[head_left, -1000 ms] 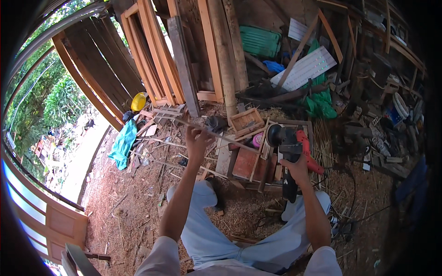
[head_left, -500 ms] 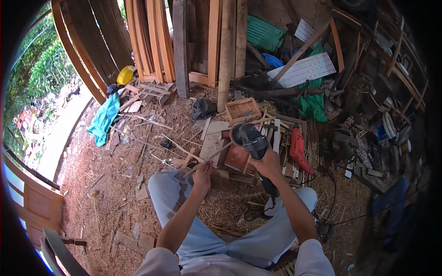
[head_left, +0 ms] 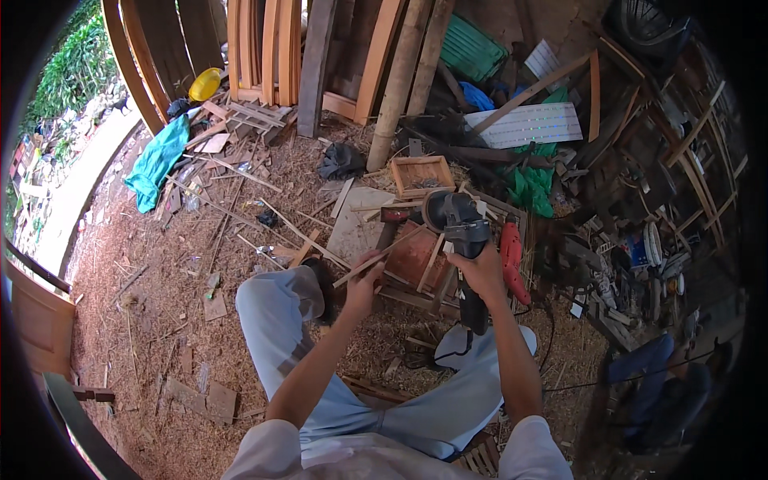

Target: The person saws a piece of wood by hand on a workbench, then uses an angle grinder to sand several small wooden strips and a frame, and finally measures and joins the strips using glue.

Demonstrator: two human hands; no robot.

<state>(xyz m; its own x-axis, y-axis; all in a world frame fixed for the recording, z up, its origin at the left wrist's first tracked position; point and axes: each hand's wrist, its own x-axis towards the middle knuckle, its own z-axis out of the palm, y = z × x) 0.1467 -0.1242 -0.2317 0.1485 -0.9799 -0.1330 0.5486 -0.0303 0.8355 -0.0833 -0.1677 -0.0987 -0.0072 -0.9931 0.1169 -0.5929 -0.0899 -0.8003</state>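
Observation:
My left hand [head_left: 364, 280] grips a thin wooden strip [head_left: 404, 242], which angles up to the right toward the grinder's head. My right hand [head_left: 480, 272] is wrapped round a black angle grinder [head_left: 460, 228] with a round disc at its front. Under both tools is a low wooden work surface with a reddish board [head_left: 416, 260], loose sticks and a hammer-like red-headed tool [head_left: 396, 215]. A red drill [head_left: 512, 260] lies just right of the grinder. A small wooden box [head_left: 422, 174] sits beyond.
Frames and planks [head_left: 264, 56] lean at the back. A teal sack [head_left: 156, 164], yellow helmet-like object [head_left: 206, 84] and scraps cover the ground at left. Green plastic [head_left: 532, 192], a white panel [head_left: 524, 124], junk and a cord [head_left: 584, 382] are at right.
My left hand has come down and in, turning the strip to rise rightward. The grinder has shifted left relative to the red drill. The whole view has also shifted.

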